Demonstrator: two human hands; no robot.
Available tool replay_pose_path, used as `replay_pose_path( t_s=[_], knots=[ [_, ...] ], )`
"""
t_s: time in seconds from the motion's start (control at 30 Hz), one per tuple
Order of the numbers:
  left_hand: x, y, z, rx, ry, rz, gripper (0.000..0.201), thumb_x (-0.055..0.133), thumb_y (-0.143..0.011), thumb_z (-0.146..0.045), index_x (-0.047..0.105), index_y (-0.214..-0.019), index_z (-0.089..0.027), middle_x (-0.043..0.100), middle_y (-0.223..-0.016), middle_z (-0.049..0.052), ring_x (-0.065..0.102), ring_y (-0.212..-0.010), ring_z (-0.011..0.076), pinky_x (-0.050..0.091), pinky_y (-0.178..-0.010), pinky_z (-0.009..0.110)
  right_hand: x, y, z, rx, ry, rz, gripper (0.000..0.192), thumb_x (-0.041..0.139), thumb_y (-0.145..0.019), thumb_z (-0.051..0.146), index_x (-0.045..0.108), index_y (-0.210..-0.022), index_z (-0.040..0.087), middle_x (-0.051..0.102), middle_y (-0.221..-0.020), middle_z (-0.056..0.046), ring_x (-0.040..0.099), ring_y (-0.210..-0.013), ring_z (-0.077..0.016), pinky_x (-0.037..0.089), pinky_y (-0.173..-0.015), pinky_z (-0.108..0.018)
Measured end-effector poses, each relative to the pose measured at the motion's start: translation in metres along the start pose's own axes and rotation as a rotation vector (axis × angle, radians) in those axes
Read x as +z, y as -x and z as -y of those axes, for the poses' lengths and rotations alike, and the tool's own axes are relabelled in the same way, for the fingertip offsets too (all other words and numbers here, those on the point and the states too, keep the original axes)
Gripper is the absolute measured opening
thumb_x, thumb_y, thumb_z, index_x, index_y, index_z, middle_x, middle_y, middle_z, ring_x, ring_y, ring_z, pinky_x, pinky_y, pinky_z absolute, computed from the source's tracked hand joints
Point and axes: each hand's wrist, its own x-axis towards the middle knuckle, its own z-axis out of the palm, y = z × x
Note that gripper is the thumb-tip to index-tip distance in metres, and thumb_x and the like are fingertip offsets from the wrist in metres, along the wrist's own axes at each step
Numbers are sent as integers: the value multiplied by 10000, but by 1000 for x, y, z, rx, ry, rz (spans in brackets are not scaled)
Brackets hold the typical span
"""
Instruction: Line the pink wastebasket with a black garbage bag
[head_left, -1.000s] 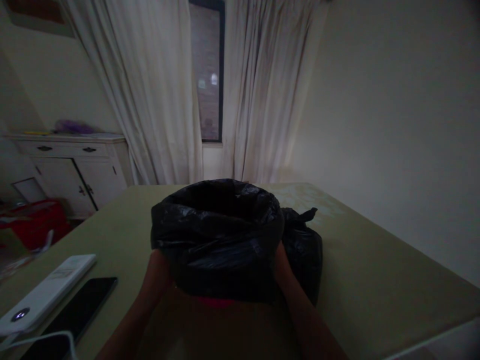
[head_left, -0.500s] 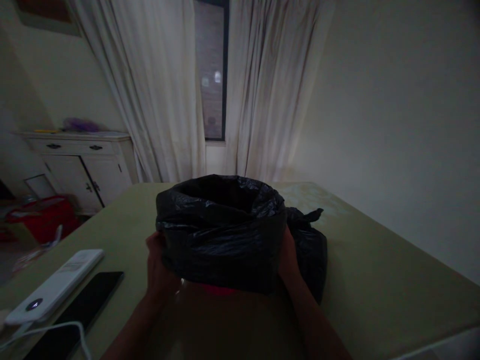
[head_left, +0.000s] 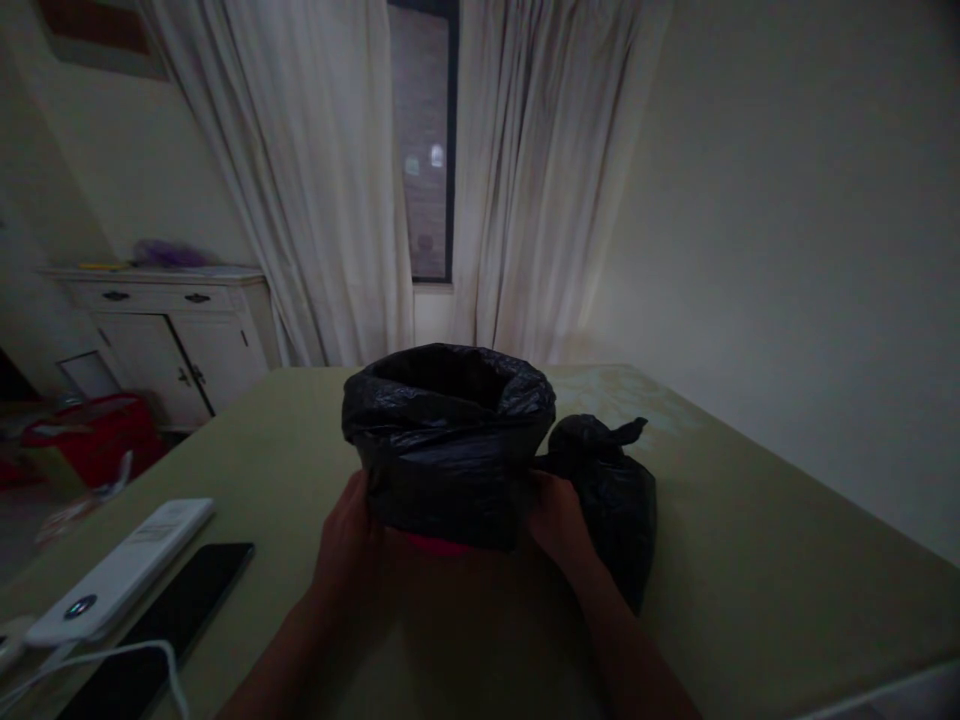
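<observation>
In the middle of the table [head_left: 712, 570] stands a black garbage bag [head_left: 450, 480], its mouth open upward and its rim folded down around a container. Only a pink strip of that container's base [head_left: 435, 544] shows below the bag. My left hand [head_left: 346, 535] holds the bag's lower left side, its fingers partly hidden by the plastic. On the opposite side, my right hand [head_left: 559, 518] has its fingers closed on the lower right of the bag. Close to my right forearm sits a second black bag, knotted at the top [head_left: 611, 500].
To the left lie a white power bank [head_left: 127, 570] with a cable [head_left: 112, 652] and a black phone [head_left: 165, 625]. Beyond the table are a white cabinet [head_left: 161, 340], a red bag [head_left: 105, 430] on the floor and curtains [head_left: 315, 200]. A wall runs along the right.
Both hands have come lower and closer together along the bag's sides. The bag looks narrower and pulled in, and more of the knotted bag shows. The view has shifted slightly.
</observation>
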Motion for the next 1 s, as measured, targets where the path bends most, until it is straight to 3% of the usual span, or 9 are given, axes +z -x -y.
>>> replay_pose_path(
  t_s=[0.17,0.33,0.47,0.6,0.73,0.83,1.0],
  knots=[
    [7,-1,1,-132,29,177,432,456,-951,-262,632,-1332,-161,723,-1344,187,706,-1209,329,549,-1015,430,1,3,10,79,186,108,367,551,-944,132,848,-1143,215,824,-1148,-112,771,-1150,-356,555,-899,-357],
    [7,-2,-5,-169,-281,397,389,427,-979,-187,700,-1254,-154,738,-1310,192,654,-1230,344,492,-1050,464,3,5,12,93,319,147,467,516,-932,55,796,-1270,214,783,-1291,-118,750,-1210,-332,570,-979,-383],
    [4,4,-6,-175,-538,351,458,435,-1007,-229,651,-1408,-186,630,-1525,187,508,-1414,396,406,-1106,561,4,8,8,93,458,188,441,509,-965,84,765,-1303,205,737,-1374,-149,717,-1271,-333,574,-1001,-404],
    [5,9,1,-204,-572,369,541,441,-1001,-232,573,-1526,-234,571,-1590,171,478,-1437,391,375,-1108,557,5,9,5,87,527,225,460,485,-1006,104,721,-1392,193,702,-1419,-159,674,-1328,-320,562,-1044,-410],
    [7,8,4,-215,-558,357,582,451,-984,-208,517,-1562,-211,584,-1556,185,482,-1435,387,376,-1097,532,6,8,1,69,513,246,477,480,-1003,93,689,-1423,176,638,-1502,-166,621,-1377,-309,568,-1023,-393],
    [6,6,2,-228,-520,332,569,442,-969,-166,528,-1530,-195,606,-1526,179,496,-1416,376,372,-1093,520,3,3,-6,26,401,84,493,468,-962,64,679,-1396,168,641,-1473,-170,625,-1345,-289,549,-1023,-369],
    [2,4,-1,-254,-427,279,488,450,-991,-197,573,-1462,-187,647,-1460,175,525,-1363,378,366,-1082,522,-16,1,2,-75,-44,-447,257,491,-1001,244,692,-1130,149,735,-1108,-138,711,-1013,-261,565,-916,-385]
  ],
)
